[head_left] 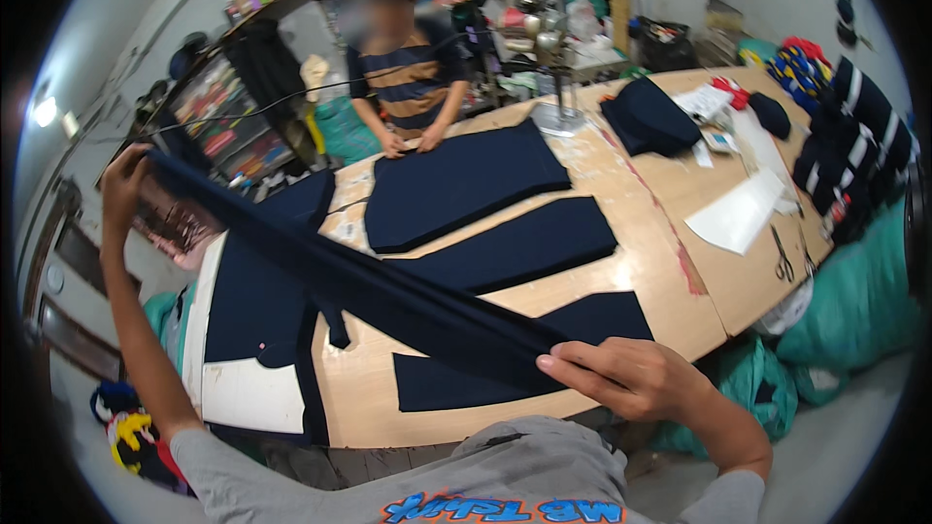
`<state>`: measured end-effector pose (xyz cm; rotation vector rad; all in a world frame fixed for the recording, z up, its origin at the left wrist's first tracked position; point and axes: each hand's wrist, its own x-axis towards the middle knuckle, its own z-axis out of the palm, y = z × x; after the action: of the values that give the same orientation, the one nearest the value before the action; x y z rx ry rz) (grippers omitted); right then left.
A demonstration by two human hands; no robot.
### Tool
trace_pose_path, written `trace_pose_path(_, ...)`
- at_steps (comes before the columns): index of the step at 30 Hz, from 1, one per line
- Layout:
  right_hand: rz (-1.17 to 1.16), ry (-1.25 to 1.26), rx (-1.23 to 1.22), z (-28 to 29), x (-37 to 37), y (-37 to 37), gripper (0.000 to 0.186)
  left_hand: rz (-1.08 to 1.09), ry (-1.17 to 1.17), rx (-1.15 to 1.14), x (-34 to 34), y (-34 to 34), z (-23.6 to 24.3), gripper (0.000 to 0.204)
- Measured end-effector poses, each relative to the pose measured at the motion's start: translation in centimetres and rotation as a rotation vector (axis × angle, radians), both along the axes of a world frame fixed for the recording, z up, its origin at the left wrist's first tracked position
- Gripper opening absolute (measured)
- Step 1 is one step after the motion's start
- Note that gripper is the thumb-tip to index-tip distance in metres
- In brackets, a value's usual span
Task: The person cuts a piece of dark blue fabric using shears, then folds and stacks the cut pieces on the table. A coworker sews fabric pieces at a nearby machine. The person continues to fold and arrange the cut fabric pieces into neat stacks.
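Left hand (123, 175), between nine and ten o'clock in the view: fingers clamped on one end of a long dark-navy fabric panel (388, 296). White flat paper-like sheet (254, 396), eight o'clock. The panel: slanting through the centre above the pale wooden tabletop (364, 403). Right hand (636, 378), between four and five o'clock: fingers clamped on the other end. Dark-handled scissors (782, 254), three o'clock, on the tabletop.
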<state>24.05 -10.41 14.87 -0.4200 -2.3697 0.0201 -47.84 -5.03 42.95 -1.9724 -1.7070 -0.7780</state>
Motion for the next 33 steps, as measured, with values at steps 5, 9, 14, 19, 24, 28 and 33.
trace_pose_path(5,-0.090,0.001,-0.060,1.1,-1.4,-0.3,0.057,0.108,0.129,0.038,2.7,-4.5,1.1,0.027)
trace_pose_path(9,-0.147,-0.032,-0.058,1.9,-1.6,-0.6,0.056,0.147,0.060,-0.060,6.1,-4.6,-0.4,0.028)
trace_pose_path(14,-0.132,-0.009,-0.263,2.0,-2.7,-1.5,0.047,0.220,0.011,-0.105,6.1,-8.8,-0.1,0.027)
trace_pose_path(19,-0.027,0.090,-0.436,1.2,-3.0,-0.6,0.027,0.311,0.034,-0.071,4.9,-13.6,-0.4,0.024)
trace_pose_path(24,0.024,0.121,-0.516,0.3,-3.3,-0.4,0.028,0.336,-0.002,-0.025,5.6,-16.5,0.1,0.025)
trace_pose_path(28,0.081,0.138,-0.537,-1.9,-5.1,0.2,0.020,0.270,0.062,-0.040,0.5,-17.6,1.7,0.030)
trace_pose_path(33,0.215,0.214,-0.623,-6.8,-8.6,0.3,0.014,0.357,0.071,-0.097,-8.7,-25.3,3.1,0.033)
